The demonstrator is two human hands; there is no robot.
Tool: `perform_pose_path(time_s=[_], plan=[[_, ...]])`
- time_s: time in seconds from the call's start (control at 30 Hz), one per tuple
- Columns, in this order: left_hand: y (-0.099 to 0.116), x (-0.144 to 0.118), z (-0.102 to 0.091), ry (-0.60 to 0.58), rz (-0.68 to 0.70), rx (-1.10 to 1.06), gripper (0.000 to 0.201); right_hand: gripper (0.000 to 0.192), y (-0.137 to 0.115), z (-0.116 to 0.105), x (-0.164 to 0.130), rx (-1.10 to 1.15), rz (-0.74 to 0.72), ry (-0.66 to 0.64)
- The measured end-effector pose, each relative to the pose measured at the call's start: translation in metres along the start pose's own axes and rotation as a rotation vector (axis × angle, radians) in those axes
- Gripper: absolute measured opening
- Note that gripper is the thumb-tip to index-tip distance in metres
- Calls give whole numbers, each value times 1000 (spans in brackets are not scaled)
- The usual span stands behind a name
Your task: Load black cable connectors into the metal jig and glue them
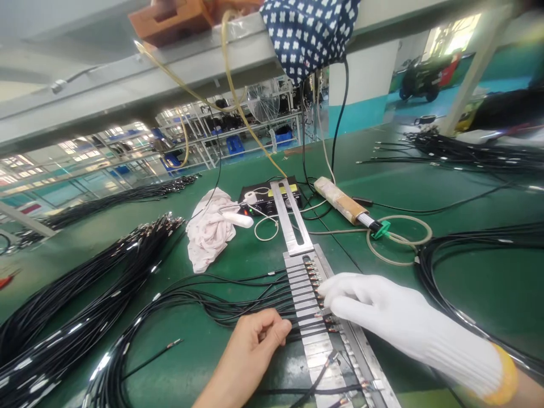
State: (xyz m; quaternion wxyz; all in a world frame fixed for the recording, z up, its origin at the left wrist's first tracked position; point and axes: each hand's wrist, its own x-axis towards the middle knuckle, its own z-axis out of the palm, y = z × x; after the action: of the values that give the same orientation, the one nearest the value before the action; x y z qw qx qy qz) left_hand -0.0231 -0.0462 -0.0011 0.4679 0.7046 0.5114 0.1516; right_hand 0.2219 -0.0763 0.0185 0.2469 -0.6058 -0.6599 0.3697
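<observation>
Several black cables (pixel 255 286) run from the left into the slots of a long metal fixture (pixel 304 294), their stripped ends (pixel 312 272) poking out on its right side. My left hand (pixel 255 340), bare, is closed in a pinch at the fixture's left edge, with a black cable at the thumb and forefinger. In a white glove, my right hand (pixel 374 306) reaches from the right, thumb and forefinger pinched at a cable end on the fixture. The fingertips partly hide that end. Nearer to me, more cables (pixel 323 371) lie across the fixture.
Thick bundles of black cables (pixel 119 266) lie left; others (pixel 476 150) lie right. A black control box (pixel 272 195) and a pale crumpled cloth (pixel 212 226) stand behind the fixture. A taped handheld tool (pixel 340 201) with a green tip lies right of the box. A shelf beam (pixel 204 62) crosses above.
</observation>
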Motion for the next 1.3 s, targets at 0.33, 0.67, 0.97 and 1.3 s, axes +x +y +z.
perform_pose_path(time_s=[0.33, 0.67, 0.97, 1.3], plan=[[-2, -3, 8, -22, 48, -74, 43, 29, -6, 9, -2, 462, -85, -61], [-1, -5, 12, 22, 70, -122, 30, 32, -10, 10, -2, 482, -97, -91], [-1, -5, 14, 129, 107, -84, 22, 29, -6, 11, -1, 415, -97, -69], [-1, -3, 12, 211, 192, -24, 16, 28, -6, 9, -2, 278, -95, -37]])
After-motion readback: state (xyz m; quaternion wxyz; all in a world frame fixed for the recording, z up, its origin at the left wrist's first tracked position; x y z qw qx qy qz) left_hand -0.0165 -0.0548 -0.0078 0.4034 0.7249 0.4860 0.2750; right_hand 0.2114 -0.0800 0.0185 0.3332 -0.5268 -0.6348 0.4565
